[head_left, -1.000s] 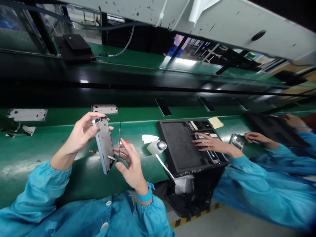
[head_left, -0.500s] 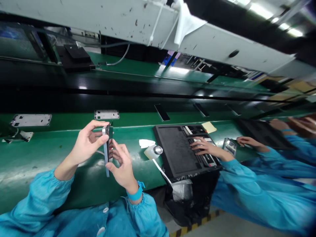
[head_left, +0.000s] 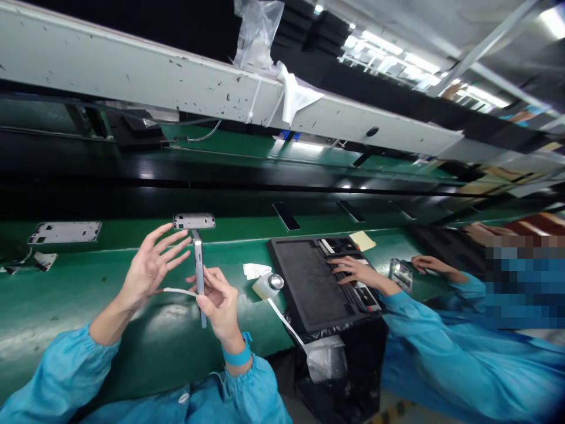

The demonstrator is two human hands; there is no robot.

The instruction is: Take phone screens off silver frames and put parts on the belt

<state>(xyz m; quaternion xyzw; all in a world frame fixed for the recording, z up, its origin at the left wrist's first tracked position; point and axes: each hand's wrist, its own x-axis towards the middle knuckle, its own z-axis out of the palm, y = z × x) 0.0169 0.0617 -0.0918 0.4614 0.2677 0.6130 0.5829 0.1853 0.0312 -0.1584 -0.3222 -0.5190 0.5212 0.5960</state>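
Note:
My right hand [head_left: 219, 303] grips a thin phone-like device [head_left: 200, 274] by its lower part, thumb on the near side and fingers behind. The device stands upright, its narrow edge facing me. To its left, my left hand [head_left: 152, 265] is open, with fingers spread towards the top of the device and nothing in it. A white cable [head_left: 179, 291] runs between my left wrist and the device. Beyond the hands lies a silvery phone frame [head_left: 194, 221], and another frame [head_left: 66, 232] is at the far left.
Right of my hands are a bottle with a metal cap [head_left: 268, 286], a white wipe [head_left: 256, 271] and a black foam tray [head_left: 304, 282]. A co-worker's hand [head_left: 359, 272] rests on parts in the tray. A dark phone panel [head_left: 286, 216] lies behind it.
My left hand has let go of the device and opened out to its left. My right hand now holds the device alone. The camera view has tilted up slightly.

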